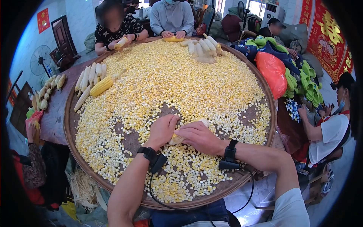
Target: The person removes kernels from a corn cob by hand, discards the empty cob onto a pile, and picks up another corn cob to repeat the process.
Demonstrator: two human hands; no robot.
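Note:
My left hand point(162, 131) and my right hand point(200, 137) meet low over a big round tray point(70, 128), both closed around one pale corn cob point(176, 139). Parts of the cob show between the hands and beyond the right fingers; the rest is hidden. Loose yellow and white kernels point(166, 75) cover much of the tray around and under them. Dark bare patches of tray show near my hands. A full yellow cob point(102, 86) lies at the tray's left, beside several stripped cobs point(90, 73).
More stripped cobs point(204, 47) lie at the tray's far right. Two people work with corn at the far edge. Right of the tray are a red bag point(270, 74), green shoes point(310, 87) and a seated person. Cables hang from both wrist straps.

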